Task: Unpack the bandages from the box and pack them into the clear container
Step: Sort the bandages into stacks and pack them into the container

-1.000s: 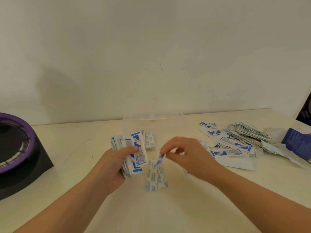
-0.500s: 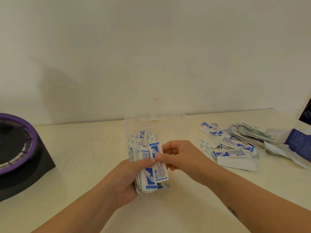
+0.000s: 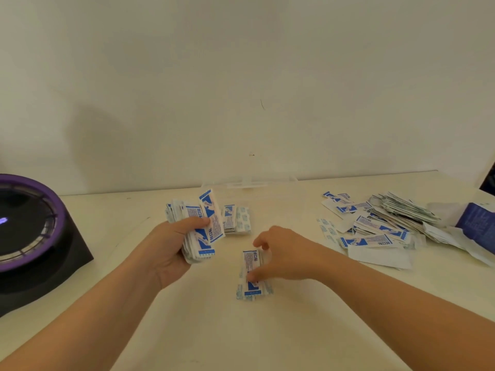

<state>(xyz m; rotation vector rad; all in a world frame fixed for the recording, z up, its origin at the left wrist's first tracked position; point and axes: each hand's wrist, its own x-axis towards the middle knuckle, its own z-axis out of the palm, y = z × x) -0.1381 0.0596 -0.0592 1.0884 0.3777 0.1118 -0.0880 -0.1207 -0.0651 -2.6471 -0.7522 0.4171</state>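
So, one clear container point(image 3: 249, 183) stands on the bench point(image 3: 187, 330), its walls barely showing. I count four lots of bandages, each too thick to count singly. A thick stack point(image 3: 205, 236) sits clenched in the left hand point(image 3: 168, 247) just left of the container, thumb across its face and fingers point(image 3: 197, 223) wrapped tight. A short bundle point(image 3: 237, 219) lies at the container's left end. A small pile point(image 3: 251, 275) lies nearer me than the bundle, whether inside the walls I cannot tell. The right hand point(image 3: 285, 257) pinches it loosely, thumb on top, curled fingers at its far edge. A loose heap point(image 3: 380, 223) spreads right of the container, with one torn blue box point(image 3: 475, 226) beyond
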